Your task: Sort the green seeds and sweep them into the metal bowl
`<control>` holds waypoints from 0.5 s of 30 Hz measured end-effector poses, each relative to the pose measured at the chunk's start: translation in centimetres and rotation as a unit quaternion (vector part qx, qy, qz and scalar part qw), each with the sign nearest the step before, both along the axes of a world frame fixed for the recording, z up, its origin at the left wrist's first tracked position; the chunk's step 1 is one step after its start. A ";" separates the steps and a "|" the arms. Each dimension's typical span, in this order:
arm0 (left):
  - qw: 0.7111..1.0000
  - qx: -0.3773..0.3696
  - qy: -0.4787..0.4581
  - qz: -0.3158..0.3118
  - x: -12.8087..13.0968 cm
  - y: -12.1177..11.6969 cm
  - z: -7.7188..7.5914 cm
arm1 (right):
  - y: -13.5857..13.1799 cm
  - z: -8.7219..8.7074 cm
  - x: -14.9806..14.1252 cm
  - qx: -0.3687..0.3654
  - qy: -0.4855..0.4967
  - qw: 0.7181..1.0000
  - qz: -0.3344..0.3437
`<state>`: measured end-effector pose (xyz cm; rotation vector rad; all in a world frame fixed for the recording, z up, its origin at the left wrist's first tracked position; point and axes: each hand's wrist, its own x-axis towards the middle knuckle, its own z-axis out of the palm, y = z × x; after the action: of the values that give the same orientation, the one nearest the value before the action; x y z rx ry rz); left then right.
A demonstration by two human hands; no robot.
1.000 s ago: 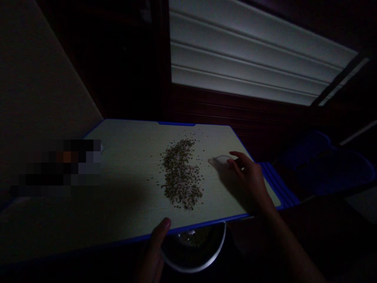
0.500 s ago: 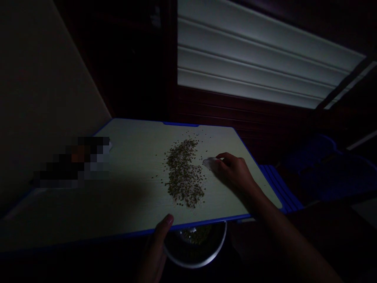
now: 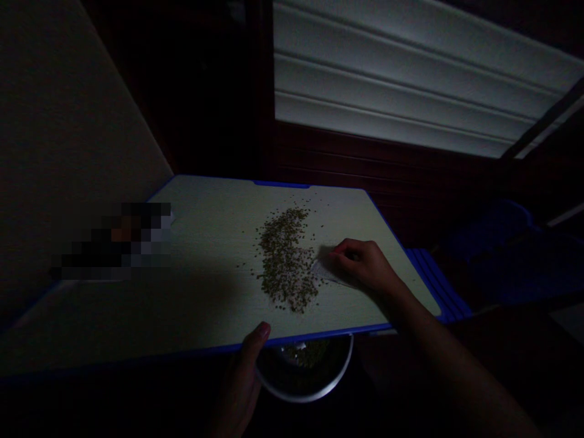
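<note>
On the pale tabletop with a blue edge lies a spread heap of small greenish-brown grains. At the heap's right side, my right hand is closed in a pinch on a thin, pale, see-through flat piece, whose edge meets the grains. My left hand is at the near table edge, thumb over the rim and most fingers hidden below. Just right of it, partly beneath the edge, is a metal bowl with similar grains and something small and white inside.
A blurred-out dark object lies on the left part of the table beside the wall. Dark wooden furniture with pale slatted panels stands behind. Blue chairs are at the right. The room is dim.
My right hand has come slightly nearer to me, and the flat piece now leans down against the grains' right side. My left hand keeps its place at the edge. The view has tilted slightly.
</note>
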<state>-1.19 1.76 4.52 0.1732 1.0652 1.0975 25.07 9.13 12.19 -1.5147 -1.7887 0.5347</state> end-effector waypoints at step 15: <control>1.000 -0.011 -0.015 -0.015 -0.3 -0.1 -1.0 | -0.9 0.3 -0.7 -0.063 0.085 0.985 0.137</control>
<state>-1.50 1.67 3.53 0.1550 1.0445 1.0591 24.38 8.19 12.48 -1.2661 -1.8678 0.9000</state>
